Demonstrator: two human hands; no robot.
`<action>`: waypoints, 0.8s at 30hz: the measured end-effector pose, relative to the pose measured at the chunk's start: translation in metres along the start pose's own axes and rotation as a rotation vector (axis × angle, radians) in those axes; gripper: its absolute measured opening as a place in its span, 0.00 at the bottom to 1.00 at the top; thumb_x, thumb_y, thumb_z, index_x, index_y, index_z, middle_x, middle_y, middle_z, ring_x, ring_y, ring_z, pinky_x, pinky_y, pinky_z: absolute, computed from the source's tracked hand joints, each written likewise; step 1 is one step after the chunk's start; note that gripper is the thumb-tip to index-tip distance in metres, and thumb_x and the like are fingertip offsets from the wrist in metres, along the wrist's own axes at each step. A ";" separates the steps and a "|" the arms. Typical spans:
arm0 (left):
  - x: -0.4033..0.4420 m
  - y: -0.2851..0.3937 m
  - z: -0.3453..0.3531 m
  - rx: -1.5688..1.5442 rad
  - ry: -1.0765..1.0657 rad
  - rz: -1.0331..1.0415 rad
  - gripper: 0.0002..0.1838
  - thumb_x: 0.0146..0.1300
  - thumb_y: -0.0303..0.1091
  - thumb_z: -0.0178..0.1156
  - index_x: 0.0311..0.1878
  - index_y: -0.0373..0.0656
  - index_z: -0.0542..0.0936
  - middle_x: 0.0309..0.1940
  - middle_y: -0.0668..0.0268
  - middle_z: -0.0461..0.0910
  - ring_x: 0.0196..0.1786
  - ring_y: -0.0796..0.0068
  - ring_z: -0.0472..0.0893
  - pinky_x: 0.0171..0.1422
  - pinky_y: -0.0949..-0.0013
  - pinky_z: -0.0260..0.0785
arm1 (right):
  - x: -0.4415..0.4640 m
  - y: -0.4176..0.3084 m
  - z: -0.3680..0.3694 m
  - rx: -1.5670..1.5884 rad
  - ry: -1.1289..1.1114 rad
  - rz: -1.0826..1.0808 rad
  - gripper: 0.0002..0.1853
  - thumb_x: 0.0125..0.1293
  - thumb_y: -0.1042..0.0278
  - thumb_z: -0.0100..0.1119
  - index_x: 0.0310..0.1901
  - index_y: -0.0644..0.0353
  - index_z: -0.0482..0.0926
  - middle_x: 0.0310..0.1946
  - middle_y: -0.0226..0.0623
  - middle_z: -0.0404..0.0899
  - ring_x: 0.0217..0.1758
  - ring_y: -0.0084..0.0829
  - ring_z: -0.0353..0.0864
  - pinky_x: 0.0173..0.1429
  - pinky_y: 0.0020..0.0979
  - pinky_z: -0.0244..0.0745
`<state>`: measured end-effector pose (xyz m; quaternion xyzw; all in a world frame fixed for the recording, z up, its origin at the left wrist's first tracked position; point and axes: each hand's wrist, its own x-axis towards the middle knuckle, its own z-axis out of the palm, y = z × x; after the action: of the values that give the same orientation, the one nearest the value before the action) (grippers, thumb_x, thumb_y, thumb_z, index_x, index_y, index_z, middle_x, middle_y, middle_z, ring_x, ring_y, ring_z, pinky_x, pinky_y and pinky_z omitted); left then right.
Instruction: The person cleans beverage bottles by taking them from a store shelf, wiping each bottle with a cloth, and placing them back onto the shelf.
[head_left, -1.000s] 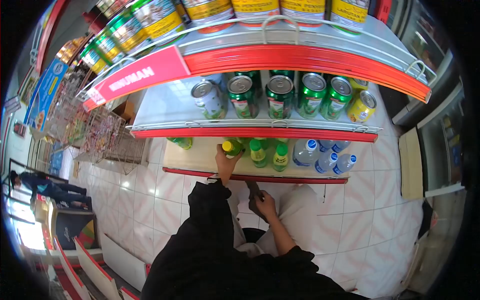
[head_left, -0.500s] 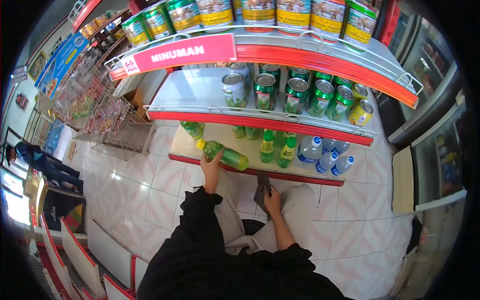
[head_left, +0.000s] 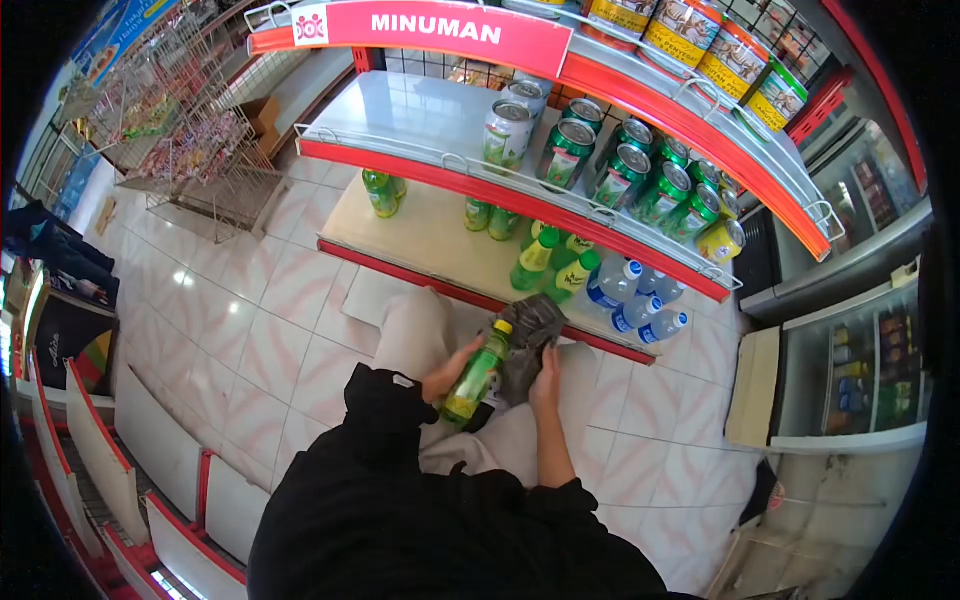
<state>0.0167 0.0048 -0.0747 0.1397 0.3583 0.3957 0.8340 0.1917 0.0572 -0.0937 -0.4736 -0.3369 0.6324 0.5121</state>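
Observation:
Over my lap, my left hand grips a green bottle with a yellow cap, tilted with its cap up and away from me. Right beside it, my right hand holds a dark grey cloth, which is spread open and lies next to the bottle's upper part. Green bottles and clear bottles with blue caps stand on the bottom shelf in front of me. Above them, the middle shelf carries several drink cans.
Large labelled tins stand on the top shelf behind a red edge. Wire baskets with packets are at the left, near a person in dark clothes. A glass-door cooler is at the right. Empty shelving stands lower left.
My left hand has taken the yellow-capped bottle off the bottom shelf and brought it over my lap. The cloth has spread out and moved beside it. The view has turned.

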 end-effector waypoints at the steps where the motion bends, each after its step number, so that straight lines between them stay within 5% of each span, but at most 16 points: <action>1: 0.002 -0.008 0.009 0.036 0.078 -0.030 0.27 0.60 0.59 0.40 0.40 0.43 0.74 0.26 0.64 0.76 0.30 0.70 0.77 0.35 0.69 0.70 | -0.002 0.007 -0.004 0.145 -0.037 0.094 0.20 0.65 0.61 0.43 0.53 0.64 0.67 0.48 0.36 0.71 0.51 0.27 0.67 0.56 0.25 0.59; 5: 0.010 -0.024 0.029 0.198 0.306 -0.068 0.28 0.60 0.59 0.39 0.39 0.43 0.75 0.26 0.65 0.76 0.29 0.73 0.76 0.35 0.72 0.68 | -0.008 0.005 0.002 0.064 -0.116 0.234 0.19 0.64 0.60 0.45 0.52 0.63 0.68 0.46 0.37 0.72 0.48 0.27 0.70 0.53 0.26 0.63; 13: 0.017 -0.025 0.033 0.390 0.378 0.119 0.31 0.61 0.60 0.38 0.41 0.39 0.75 0.29 0.66 0.76 0.30 0.77 0.74 0.36 0.75 0.66 | 0.001 -0.010 0.012 -0.178 -0.119 0.350 0.19 0.62 0.58 0.51 0.48 0.63 0.69 0.42 0.35 0.74 0.41 0.27 0.73 0.45 0.28 0.69; 17: 0.022 -0.030 0.025 0.388 0.345 0.095 0.33 0.61 0.61 0.37 0.43 0.37 0.75 0.32 0.66 0.77 0.32 0.77 0.74 0.38 0.75 0.65 | 0.001 -0.005 0.005 -0.069 0.027 0.385 0.19 0.61 0.58 0.52 0.49 0.63 0.69 0.42 0.35 0.74 0.42 0.28 0.73 0.45 0.28 0.69; 20: 0.037 -0.042 0.004 0.393 0.274 0.051 0.34 0.61 0.62 0.36 0.45 0.36 0.74 0.34 0.65 0.77 0.36 0.75 0.74 0.43 0.75 0.64 | -0.003 -0.013 0.009 -0.017 -0.006 0.407 0.20 0.61 0.57 0.52 0.49 0.63 0.69 0.43 0.36 0.74 0.42 0.28 0.73 0.46 0.29 0.69; 24: 0.043 -0.049 -0.009 0.313 0.432 0.113 0.31 0.62 0.58 0.36 0.50 0.39 0.70 0.42 0.63 0.72 0.43 0.72 0.71 0.48 0.73 0.62 | 0.000 -0.001 0.008 -0.003 -0.124 0.425 0.21 0.60 0.56 0.53 0.49 0.63 0.68 0.43 0.36 0.73 0.44 0.29 0.73 0.47 0.30 0.69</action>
<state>0.0560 0.0049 -0.1273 0.1992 0.5764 0.4022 0.6829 0.1848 0.0583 -0.0903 -0.4951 -0.2612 0.7535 0.3448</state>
